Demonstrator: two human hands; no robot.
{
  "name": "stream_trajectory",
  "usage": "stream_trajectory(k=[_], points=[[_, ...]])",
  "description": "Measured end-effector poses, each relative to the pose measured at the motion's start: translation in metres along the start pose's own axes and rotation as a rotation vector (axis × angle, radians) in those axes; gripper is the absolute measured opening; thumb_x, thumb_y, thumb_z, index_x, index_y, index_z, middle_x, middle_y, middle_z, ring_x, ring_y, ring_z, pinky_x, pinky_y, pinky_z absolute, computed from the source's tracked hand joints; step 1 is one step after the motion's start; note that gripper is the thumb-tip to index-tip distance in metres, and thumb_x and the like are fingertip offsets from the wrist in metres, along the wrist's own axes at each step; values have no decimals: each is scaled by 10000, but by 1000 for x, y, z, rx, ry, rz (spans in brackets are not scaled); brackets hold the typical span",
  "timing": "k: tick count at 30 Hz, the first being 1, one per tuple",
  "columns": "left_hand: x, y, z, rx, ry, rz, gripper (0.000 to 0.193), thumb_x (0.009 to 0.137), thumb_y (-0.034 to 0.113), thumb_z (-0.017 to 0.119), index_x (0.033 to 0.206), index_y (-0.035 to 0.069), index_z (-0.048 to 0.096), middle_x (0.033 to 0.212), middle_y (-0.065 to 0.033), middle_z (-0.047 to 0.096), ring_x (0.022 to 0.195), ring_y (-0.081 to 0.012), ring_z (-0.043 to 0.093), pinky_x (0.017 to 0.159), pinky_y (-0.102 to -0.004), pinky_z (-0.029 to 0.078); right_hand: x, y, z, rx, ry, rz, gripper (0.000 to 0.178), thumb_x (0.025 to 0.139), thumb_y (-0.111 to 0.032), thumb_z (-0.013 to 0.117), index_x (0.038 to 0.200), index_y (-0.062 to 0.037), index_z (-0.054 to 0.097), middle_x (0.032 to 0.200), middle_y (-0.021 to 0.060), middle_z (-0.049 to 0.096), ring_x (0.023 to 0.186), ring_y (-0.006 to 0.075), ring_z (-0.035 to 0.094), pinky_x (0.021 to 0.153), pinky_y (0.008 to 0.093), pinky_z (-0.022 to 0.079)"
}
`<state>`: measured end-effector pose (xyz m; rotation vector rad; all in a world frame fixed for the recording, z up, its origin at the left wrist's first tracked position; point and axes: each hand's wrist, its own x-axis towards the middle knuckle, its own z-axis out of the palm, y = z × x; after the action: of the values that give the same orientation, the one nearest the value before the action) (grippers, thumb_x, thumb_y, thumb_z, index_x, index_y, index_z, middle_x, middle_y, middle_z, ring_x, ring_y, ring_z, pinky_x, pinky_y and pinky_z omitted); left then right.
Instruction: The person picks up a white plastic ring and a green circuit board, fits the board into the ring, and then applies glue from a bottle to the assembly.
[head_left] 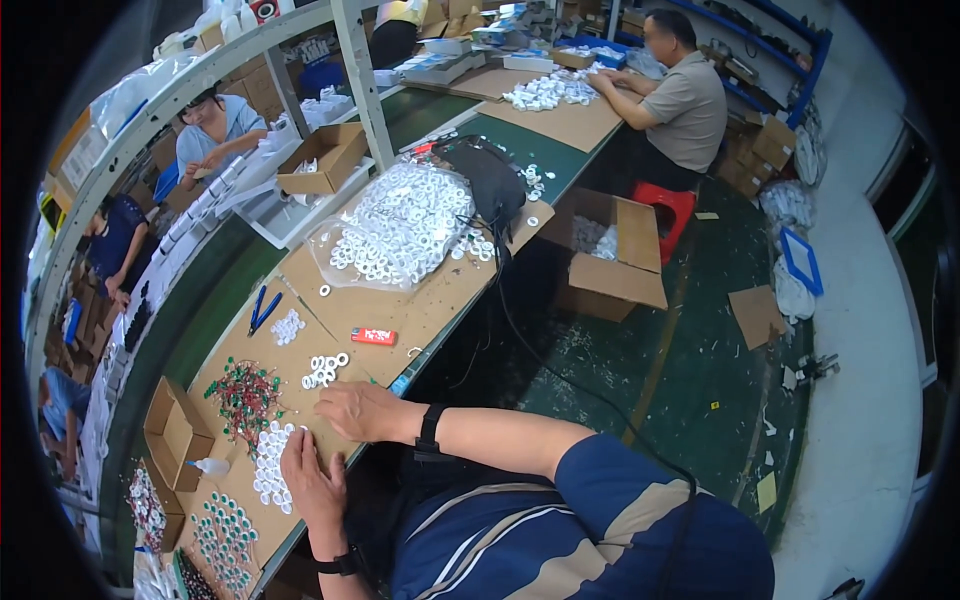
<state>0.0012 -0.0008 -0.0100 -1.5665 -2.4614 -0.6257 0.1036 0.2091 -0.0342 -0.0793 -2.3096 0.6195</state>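
Observation:
My left hand (314, 487) rests at the edge of a block of small white round caps (272, 468) laid close together in rows on the cardboard-covered bench. Its fingers are stretched out along the caps, with the thumb apart. Just beyond it, my right hand (358, 410) is curled low over the bench, fingertips pointing down; what they pinch, if anything, is hidden. Right by that hand lies a loose cluster of white rings (322, 371). A tangled pile of green-and-red wired parts (243, 398) sits beside the caps.
A large clear bag of white rings (405, 225) stands up the bench. Blue-handled pliers (263, 312), a red box (374, 337), an open carton (178, 430) and a small bottle (210, 466) lie around. A black cable (530, 350) hangs off the edge. A co-worker (680, 100) sits farther along.

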Motion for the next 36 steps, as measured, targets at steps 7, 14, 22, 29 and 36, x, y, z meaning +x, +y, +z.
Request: stream_trajectory(k=[7, 14, 22, 29, 36], points=[[-1, 0, 2, -5, 31, 21, 656, 954, 152, 859, 1545, -56, 665, 1638, -237, 623, 1535, -443, 558, 1331, -525, 413, 1, 0, -1, -42, 14, -25, 148, 907, -112, 744, 1047, -71, 719, 1026, 116, 688, 1035, 342, 750, 859, 467, 634], [-2, -5, 0, -37, 22, 4, 644, 959, 152, 855, 1537, -63, 667, 1635, -238, 628, 1535, -446, 556, 1327, -532, 413, 0, -5, 5, -69, 60, -60, 182, 872, -115, 758, 1044, -76, 715, 1003, 103, 668, 998, 335, 742, 834, 461, 633], [1, -4, -2, -50, 17, 42, 631, 964, 155, 860, 1524, -67, 671, 1625, -241, 636, 1524, -455, 561, 1317, -546, 415, 0, -7, 1, -89, 94, -78, 170, 853, -104, 749, 1019, -79, 719, 969, 96, 668, 933, 337, 740, 806, 460, 633], [5, -5, 2, -44, 42, 60, 618, 971, 159, 859, 1517, -67, 676, 1609, -242, 646, 1508, -452, 573, 1305, -541, 425, 1, -4, 2, -140, 102, -64, 164, 862, -111, 749, 1020, -80, 718, 966, 97, 673, 944, 336, 748, 801, 459, 636], [6, -2, -2, -57, 51, 24, 605, 974, 169, 859, 1509, -58, 691, 1605, -228, 652, 1503, -432, 582, 1308, -524, 429, 4, -6, 0, -173, 104, -91, 150, 883, -128, 755, 1021, -87, 715, 984, 96, 690, 952, 326, 761, 813, 443, 646]])
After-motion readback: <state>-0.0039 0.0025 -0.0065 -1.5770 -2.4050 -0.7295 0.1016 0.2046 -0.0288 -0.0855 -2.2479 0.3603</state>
